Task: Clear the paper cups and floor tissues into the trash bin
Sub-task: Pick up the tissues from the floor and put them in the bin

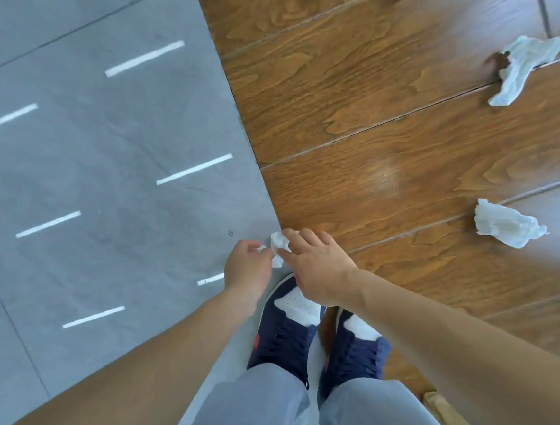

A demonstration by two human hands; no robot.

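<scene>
A small crumpled white tissue [278, 245] sits between my two hands, just in front of my shoes at the seam between grey tile and wood floor. My left hand [247, 266] curls its fingers on the tissue's left side. My right hand [314, 265] pinches the tissue from the right, its other fingers spread. Two more white tissues lie on the wood floor to the right: a crumpled one [509, 224] at mid height and a long twisted one [523, 65] farther away. No paper cup or trash bin is in view.
My navy and white shoes [293, 327] and grey trousers [256, 408] fill the bottom centre. Grey tiles with white dashes [75, 162] cover the left. Brown wood planks [396, 121] cover the right. A tan object [437, 406] shows under my right forearm.
</scene>
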